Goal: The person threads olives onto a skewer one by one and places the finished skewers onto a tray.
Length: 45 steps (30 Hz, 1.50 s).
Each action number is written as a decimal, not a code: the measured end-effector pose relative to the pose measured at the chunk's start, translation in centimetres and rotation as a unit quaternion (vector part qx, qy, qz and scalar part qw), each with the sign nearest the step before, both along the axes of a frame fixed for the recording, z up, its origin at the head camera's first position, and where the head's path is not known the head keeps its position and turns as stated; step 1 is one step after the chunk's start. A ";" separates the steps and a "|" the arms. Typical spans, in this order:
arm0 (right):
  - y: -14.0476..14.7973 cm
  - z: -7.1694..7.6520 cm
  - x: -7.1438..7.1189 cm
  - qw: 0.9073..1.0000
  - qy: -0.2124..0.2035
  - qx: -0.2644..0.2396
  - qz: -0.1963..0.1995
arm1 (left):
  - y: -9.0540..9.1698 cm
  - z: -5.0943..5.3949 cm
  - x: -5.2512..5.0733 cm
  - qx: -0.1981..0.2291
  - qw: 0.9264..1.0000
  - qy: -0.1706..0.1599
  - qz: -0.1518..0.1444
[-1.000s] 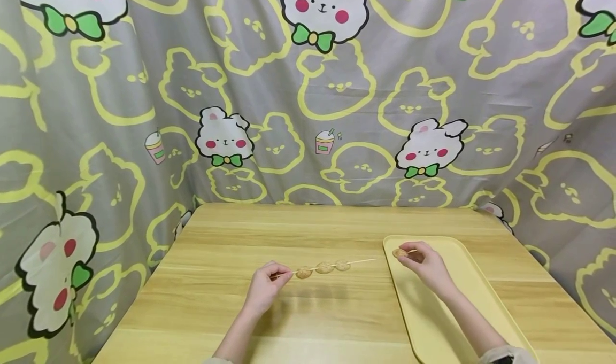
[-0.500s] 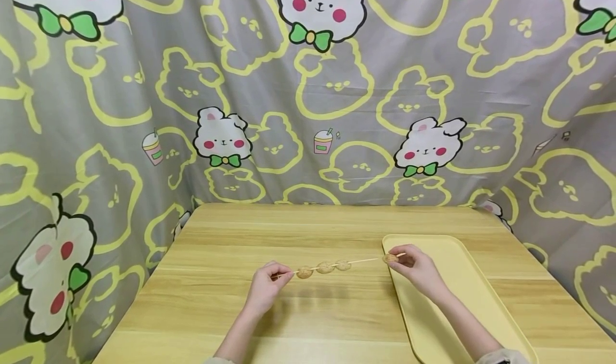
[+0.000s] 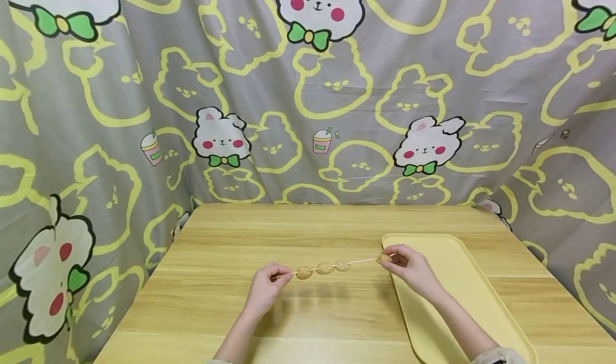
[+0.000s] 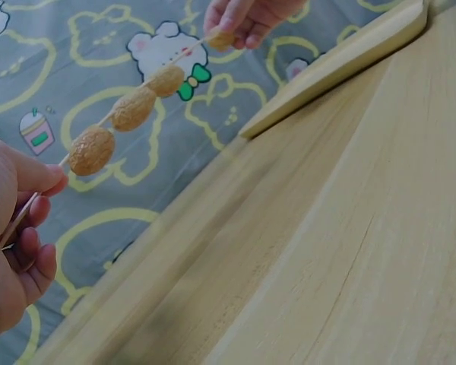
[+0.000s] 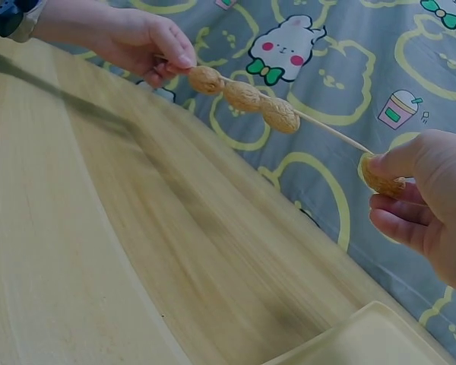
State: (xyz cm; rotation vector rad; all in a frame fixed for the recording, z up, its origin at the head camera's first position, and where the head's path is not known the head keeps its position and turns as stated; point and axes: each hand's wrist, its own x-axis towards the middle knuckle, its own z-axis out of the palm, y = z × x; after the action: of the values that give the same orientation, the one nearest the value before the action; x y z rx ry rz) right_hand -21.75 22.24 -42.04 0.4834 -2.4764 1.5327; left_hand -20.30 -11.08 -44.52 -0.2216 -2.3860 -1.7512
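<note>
My left hand (image 3: 266, 288) pinches a thin wooden skewer (image 3: 363, 261) near one end, holding it nearly level above the table. Three light-brown, rough-skinned oval balls, one of them the ball nearest that hand (image 4: 91, 150), are threaded on the half towards my left fingers. A bare length of stick runs on to the right. Between thumb and fingers, my right hand (image 3: 415, 272) pinches another brown oval ball (image 5: 381, 179) at the skewer's far end. The stick's tip meets that ball; whether it has gone in, I cannot tell.
A yellow rectangular tray (image 3: 449, 329) lies on the right side of the wooden table (image 3: 231, 225), below my right forearm. A grey curtain (image 3: 284, 102) with rabbit prints hangs behind the table and along its sides.
My right hand has moved left with its ball, from over the tray to the skewer's tip. The left hand and the three threaded balls have stayed nearly still.
</note>
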 end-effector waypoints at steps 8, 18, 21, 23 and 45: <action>0.0 -0.4 -0.1 1.000 0.005 0.013 0.003 | -0.1 0.0 0.3 0.003 1.000 0.019 -0.006; -0.2 -0.7 0.0 0.997 0.056 0.046 0.005 | 0.3 1.9 1.4 -0.033 0.999 0.017 0.001; -0.2 -0.8 0.1 0.995 0.079 0.056 0.007 | 0.6 3.2 2.2 -0.046 0.999 0.025 -0.003; -0.2 -0.9 0.1 0.994 0.090 0.059 0.008 | 0.8 3.6 2.5 -0.051 0.998 0.028 -0.005; -1.8 2.1 1.8 0.992 0.114 0.025 0.058 | 0.5 2.8 2.5 -0.026 0.999 0.031 0.003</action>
State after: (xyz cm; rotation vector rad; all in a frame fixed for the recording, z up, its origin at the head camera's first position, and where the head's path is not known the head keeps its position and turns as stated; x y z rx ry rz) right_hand -19.91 20.40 -39.94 0.7762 -2.3519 1.3705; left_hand -17.75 -10.56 -41.70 -0.2714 -2.3870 -1.6566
